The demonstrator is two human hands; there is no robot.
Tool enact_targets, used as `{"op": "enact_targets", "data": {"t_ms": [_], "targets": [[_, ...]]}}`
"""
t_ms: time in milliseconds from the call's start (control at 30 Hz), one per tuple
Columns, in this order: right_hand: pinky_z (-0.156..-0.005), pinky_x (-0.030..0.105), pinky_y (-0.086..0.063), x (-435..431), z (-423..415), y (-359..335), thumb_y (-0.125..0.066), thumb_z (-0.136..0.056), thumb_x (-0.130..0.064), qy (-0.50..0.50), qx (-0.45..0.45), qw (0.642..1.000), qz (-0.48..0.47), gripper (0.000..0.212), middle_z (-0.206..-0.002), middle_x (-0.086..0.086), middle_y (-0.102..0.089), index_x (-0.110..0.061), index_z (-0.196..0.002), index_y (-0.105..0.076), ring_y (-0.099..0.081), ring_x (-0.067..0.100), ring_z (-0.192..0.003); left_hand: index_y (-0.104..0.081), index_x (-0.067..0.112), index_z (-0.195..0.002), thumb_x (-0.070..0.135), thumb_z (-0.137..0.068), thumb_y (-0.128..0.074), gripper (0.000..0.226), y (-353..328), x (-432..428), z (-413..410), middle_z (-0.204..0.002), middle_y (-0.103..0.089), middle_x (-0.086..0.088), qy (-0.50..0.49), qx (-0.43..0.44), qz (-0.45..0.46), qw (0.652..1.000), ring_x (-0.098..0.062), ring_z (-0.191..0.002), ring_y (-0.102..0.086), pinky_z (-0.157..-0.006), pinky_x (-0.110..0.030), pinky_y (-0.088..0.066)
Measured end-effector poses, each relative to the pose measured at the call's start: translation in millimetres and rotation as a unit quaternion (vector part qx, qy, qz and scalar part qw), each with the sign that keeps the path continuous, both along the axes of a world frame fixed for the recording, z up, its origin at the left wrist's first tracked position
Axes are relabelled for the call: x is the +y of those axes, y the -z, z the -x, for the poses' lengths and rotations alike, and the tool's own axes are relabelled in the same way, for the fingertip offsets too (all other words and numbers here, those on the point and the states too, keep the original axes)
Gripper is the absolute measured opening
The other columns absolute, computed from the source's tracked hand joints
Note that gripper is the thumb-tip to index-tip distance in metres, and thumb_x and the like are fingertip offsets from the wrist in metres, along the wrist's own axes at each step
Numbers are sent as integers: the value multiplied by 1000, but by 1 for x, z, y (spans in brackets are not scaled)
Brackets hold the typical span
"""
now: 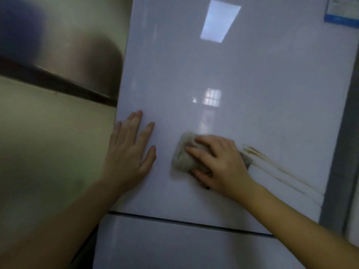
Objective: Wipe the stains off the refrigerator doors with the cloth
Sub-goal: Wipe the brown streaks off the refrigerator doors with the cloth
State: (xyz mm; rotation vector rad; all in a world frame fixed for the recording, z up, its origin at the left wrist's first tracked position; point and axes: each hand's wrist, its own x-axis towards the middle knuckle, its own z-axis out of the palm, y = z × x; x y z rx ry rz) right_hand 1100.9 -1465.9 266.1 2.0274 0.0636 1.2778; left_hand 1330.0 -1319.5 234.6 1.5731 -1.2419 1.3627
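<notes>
The glossy white upper refrigerator door fills the middle of the head view. A lower door begins below a dark seam. My right hand presses a folded grey-beige cloth flat against the upper door. Brown streaky stains run down to the right from beside that hand. My left hand lies flat on the door near its left edge, fingers spread, holding nothing.
A blue-edged sticker is at the door's top right. To the left stands a beige wall with a dark ledge and a metal bowl-like object. A grey frame borders the fridge's right side.
</notes>
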Motion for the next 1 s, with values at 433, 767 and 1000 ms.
{"op": "enact_targets", "data": {"t_ms": [433, 767, 1000], "targets": [[-95, 42, -44, -21, 20, 15, -73, -91, -41, 4, -55, 998, 5, 41, -130, 12, -66, -18, -124, -73, -60, 31, -116, -46, 11, -149, 40, -97, -38, 60, 12, -3, 1, -162, -32, -18, 15, -10, -2, 1000, -35, -151, -31, -123, -55, -24], [-97, 40, -43, -27, 32, 27, -71, -92, -41, 2, -96, 995, -35, 42, -132, 12, -64, -18, -128, -71, -59, 30, -118, -44, 9, -149, 41, -97, -39, 62, 16, -11, -8, -163, -29, -19, 23, -36, 16, 999, -37, -151, -28, -124, -56, -20], [-103, 38, -39, -58, 86, 13, -71, -90, -34, 3, -268, 951, -154, 47, -135, 9, -56, -19, -134, -65, -53, 30, -121, -39, 10, -152, 43, -97, -37, 64, 18, -12, -11, -165, -25, -17, 31, -25, 2, 999, -36, -154, -23, -126, -52, -13]]}}
